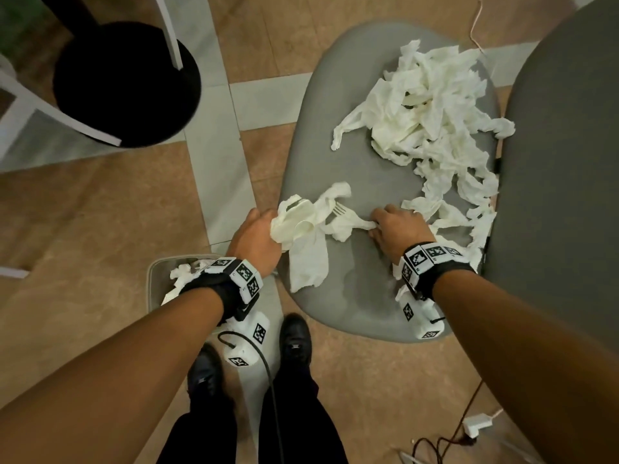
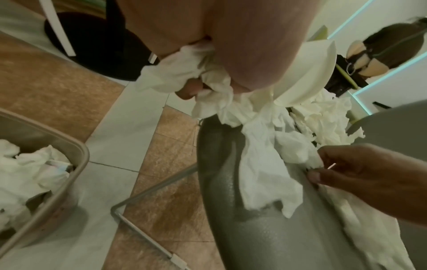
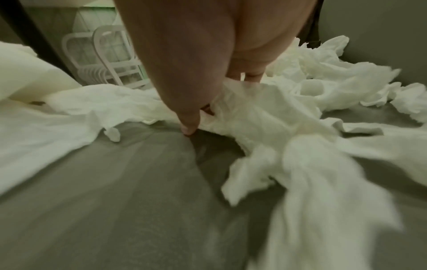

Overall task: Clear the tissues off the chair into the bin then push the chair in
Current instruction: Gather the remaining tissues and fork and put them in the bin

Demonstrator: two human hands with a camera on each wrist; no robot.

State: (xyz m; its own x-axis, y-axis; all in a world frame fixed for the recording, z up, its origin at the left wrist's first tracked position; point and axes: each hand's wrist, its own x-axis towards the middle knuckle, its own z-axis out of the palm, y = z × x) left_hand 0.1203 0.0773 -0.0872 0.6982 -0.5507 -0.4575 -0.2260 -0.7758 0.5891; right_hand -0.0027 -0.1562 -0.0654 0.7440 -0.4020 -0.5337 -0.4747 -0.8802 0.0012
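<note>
A grey chair seat [image 1: 361, 152] carries a big heap of crumpled white tissues [image 1: 432, 118] on its far right side. At the seat's left edge my left hand [image 1: 273, 229] grips a bunch of tissues [image 1: 301, 229] wrapped around a white plastic fork [image 1: 339, 209] and a spoon. One sheet hangs from this bunch onto the seat. My right hand [image 1: 376, 226] pinches the twisted right end of the same bunch against the seat. The left wrist view shows my left hand [image 2: 203, 85] curled into the tissues [image 2: 261, 164]. The beige bin [image 1: 155, 272] stands on the floor below my left wrist, holding tissues.
The chair's grey backrest [image 1: 552, 162] rises on the right. A black round table base [image 1: 127, 85] and white chair legs [image 1: 67, 115] stand at the far left. Cables and a white plug [image 1: 475, 426] lie on the floor near my right. My shoes [image 1: 294, 336] are by the seat's front.
</note>
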